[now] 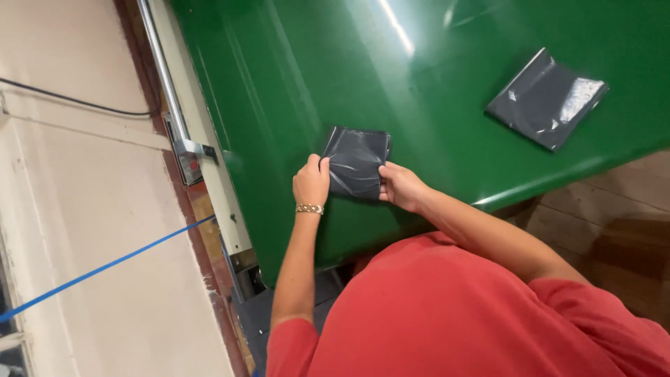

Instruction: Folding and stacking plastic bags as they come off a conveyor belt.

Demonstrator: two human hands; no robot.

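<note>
Both hands pinch a folded dark plastic bag (pixel 356 162) on the green tabletop (pixel 279 84): left hand (pixel 311 183), right hand (pixel 400 186). Fingertips are hidden underneath it.

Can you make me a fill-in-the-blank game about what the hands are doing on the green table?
1. Both hands hold a folded dark grey ____ bag.
2. The table is the colour ____.
3. The gold bracelet is on the ____ wrist.
4. A second grey bag lies flat, apart from the right hand and the left hand, with ____ touching it.

Missing words: plastic; green; left; nothing
</note>
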